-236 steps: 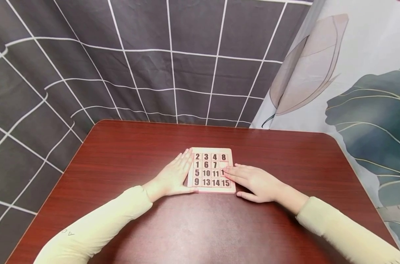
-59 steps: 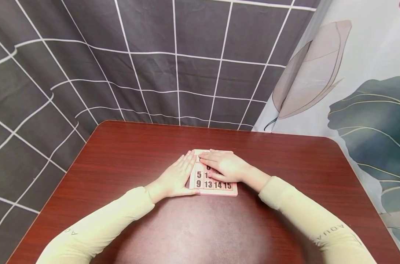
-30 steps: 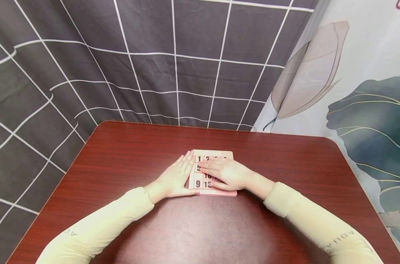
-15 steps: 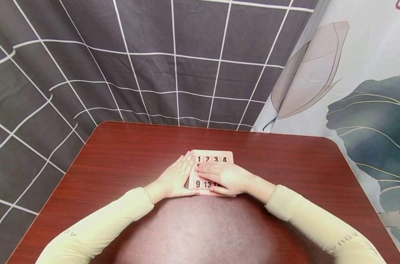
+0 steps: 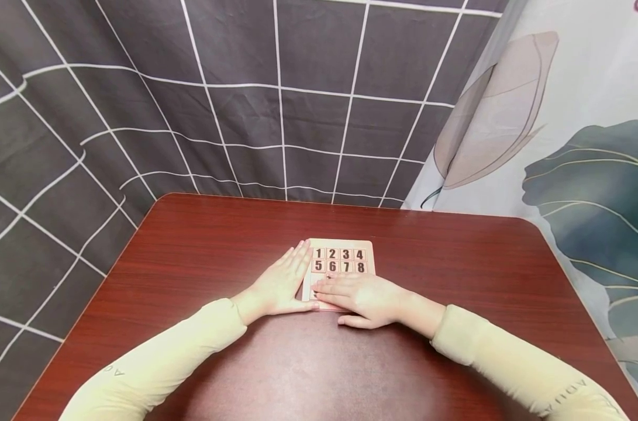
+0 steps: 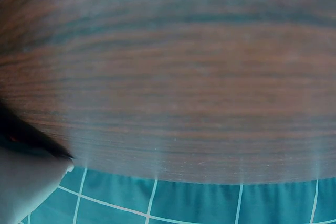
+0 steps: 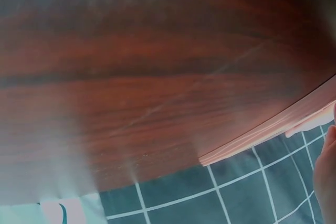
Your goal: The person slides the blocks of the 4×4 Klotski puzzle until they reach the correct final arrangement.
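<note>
A number slide puzzle [image 5: 346, 260] lies flat on the table. Its top row reads 1, 2, 3, 4 and the row beneath reads 5, 6, 7, 8. The lower rows are mostly hidden under my right hand [image 5: 363, 298], whose straight fingers lie across the tiles while its thumb sits beyond the near edge. My left hand [image 5: 276, 285] rests along the puzzle's left side, fingers extended, thumb at the near left corner. In the right wrist view, the puzzle's side edge [image 7: 268, 129] shows beside part of the right hand [image 7: 326, 177].
The reddish-brown wooden table [image 5: 234, 234] has rounded far corners. Behind it hangs a dark curtain [image 5: 245, 117] with a white grid. At the right is a pale curtain [image 5: 476, 193] with a large leaf print.
My right hand has slid from the upper rows toward the near edge, uncovering the second row. The top row, formerly 2, 3, 4, 8, now reads 1 to 4. My left hand stays put.
</note>
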`<state>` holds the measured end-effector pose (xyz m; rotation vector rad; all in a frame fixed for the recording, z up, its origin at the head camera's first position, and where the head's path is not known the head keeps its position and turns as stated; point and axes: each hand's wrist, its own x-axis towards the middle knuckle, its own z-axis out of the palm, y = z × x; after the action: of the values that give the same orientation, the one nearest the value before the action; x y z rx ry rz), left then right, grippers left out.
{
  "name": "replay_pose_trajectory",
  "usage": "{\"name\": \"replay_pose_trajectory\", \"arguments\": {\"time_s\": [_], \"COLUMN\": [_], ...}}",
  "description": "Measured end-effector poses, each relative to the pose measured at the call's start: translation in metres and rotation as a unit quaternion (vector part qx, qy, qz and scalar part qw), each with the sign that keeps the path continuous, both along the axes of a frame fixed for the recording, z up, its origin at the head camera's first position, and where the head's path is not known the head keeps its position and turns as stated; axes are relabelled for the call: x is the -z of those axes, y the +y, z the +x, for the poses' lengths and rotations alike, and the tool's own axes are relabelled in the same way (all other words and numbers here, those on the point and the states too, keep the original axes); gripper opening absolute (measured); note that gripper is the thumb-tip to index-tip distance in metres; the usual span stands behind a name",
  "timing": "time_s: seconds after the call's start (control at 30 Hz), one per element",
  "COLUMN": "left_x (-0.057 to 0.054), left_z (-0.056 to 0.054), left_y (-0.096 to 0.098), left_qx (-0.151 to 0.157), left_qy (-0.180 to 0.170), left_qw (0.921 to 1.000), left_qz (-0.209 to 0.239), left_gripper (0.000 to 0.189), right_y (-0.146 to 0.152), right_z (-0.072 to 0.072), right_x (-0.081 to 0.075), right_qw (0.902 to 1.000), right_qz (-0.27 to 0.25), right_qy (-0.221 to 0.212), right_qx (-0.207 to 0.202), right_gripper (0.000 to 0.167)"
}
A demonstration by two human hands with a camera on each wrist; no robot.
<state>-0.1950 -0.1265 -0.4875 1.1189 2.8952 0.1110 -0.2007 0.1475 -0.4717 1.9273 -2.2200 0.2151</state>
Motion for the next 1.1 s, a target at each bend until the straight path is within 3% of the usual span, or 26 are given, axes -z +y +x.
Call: {"name": "replay_pose_trajectory", "arguments": {"time_s": [0.33,0.67,1.1], "left_x": [-0.002,-0.001,0.001], "left_z": [-0.001,0.000,-0.001], "left_y": [0.001,0.000,0.000], "left_qx": [0.001,0.000,0.003], "left_qy": [-0.009,-0.006,0.000], "left_qw": [0.9999,1.0000,1.0000], "left_qz": [-0.015,-0.007,0.000], "left_gripper": [0.119,0.120,0.120], "right_y": [-0.002,0.011,0.035], "right_z": [-0.014,-0.004,0.010], "right_x": [0.002,-0.002,0.004], "right_qw": [0.9976,0.9993,0.9998], "right_qz": [0.022,-0.021,-0.015], "right_qy": [-0.018,-0.011,0.007], "right_qx": [0.063,0.030,0.008], "right_gripper": [0.056,0.061,0.063]}}
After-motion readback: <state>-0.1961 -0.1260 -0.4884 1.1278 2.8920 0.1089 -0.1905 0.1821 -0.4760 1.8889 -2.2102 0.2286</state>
